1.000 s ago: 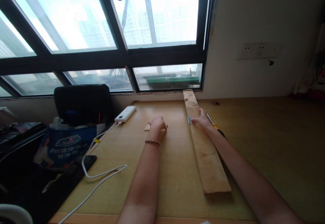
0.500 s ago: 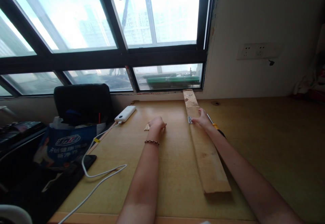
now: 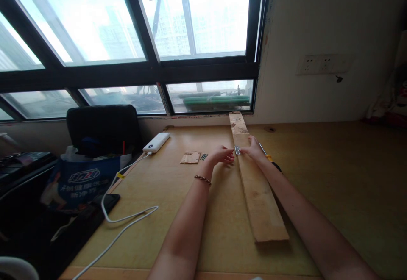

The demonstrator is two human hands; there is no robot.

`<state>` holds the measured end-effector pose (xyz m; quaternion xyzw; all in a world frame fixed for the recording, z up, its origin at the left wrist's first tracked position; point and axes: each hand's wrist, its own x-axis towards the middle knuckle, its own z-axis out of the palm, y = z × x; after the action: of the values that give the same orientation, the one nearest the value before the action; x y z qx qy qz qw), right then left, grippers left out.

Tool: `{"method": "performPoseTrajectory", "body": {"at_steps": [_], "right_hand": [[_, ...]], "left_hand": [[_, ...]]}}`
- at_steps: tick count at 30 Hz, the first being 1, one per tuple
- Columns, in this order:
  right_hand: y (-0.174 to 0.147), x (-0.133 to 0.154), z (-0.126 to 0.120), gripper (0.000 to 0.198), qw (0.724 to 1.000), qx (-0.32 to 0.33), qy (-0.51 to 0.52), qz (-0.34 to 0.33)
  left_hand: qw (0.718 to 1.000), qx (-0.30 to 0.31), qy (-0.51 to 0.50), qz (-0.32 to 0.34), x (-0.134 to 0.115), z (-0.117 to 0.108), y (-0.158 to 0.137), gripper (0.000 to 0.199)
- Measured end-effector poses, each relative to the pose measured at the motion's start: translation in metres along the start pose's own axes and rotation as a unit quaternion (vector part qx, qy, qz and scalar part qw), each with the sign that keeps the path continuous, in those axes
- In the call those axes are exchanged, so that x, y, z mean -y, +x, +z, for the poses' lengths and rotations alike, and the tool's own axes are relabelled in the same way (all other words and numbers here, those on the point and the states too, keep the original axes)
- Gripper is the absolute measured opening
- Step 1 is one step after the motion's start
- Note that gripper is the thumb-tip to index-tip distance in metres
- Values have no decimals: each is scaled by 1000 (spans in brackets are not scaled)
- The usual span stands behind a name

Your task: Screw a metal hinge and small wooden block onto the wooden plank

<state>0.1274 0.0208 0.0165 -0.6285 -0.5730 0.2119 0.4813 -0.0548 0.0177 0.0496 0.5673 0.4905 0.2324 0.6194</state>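
Note:
A long wooden plank lies on the table, running away from me towards the window. A small metal hinge sits at its left edge. My right hand grips the plank from the right, its thumb pressing on the hinge. Just left of the hinge is my left hand, fingers curled and fingertips close to the metal; anything pinched in them is too small to make out. Several screws lie beside a thin piece of wood left of that hand. Partly behind my right forearm rests a screwdriver.
A white power bank with a white cable lies along the table's left side. Beyond that edge are a black chair and a blue bag. The window and wall bound the table at the back.
My left hand has moved right from over the thin wood piece and screws to the hinge, uncovering them. My right hand stays in place on the plank and hinge.

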Motion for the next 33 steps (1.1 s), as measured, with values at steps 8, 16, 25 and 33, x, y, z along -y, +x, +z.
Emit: {"method": "performPoseTrajectory", "body": {"at_steps": [8,16,25,33], "right_hand": [[2,1,-1,77,1000,9,-13,13],[-1,1,-1,74,1000,-2,2,-3],[4,-4,2,74,1000,4,7,3],[6,-10,3,73,1000,-2,6,-6]], "left_hand": [[998,29,-58,16,2,2,2,35],[996,9,-88,-2,1,2,3,28],[993,9,-96,65,-7,7,-2,33],[996,-49,1,77,-12,23,-1,32]]}}
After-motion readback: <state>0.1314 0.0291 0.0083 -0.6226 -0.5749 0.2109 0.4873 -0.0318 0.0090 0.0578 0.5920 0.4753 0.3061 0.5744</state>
